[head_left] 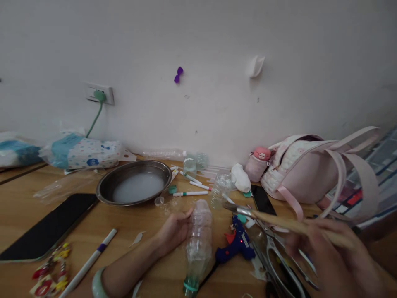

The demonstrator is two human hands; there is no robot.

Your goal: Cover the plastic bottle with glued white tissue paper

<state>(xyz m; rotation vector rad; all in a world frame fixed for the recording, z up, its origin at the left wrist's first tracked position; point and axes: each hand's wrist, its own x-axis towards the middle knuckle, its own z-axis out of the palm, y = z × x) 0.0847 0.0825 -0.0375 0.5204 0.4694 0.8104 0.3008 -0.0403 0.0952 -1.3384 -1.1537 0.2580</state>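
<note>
My left hand (173, 229) grips the side of a clear plastic bottle (198, 242) that lies on the wooden table (130, 256), its green neck ring toward me. My right hand (328, 256), blurred at the lower right, is closed on a wooden-handled paintbrush (279, 221) whose bristles point left, just right of the bottle's far end. A blue glue gun (235, 244) lies between the bottle and my right hand. Scissors (273, 256) lie under the brush.
A metal bowl (107, 188) of cloudy liquid sits behind the bottle. Several marker pens (190, 193) and small clear bottles lie near the wall. A black phone (46, 229) and a white marker (89, 260) lie at left. A pink bag (310, 169) stands at right.
</note>
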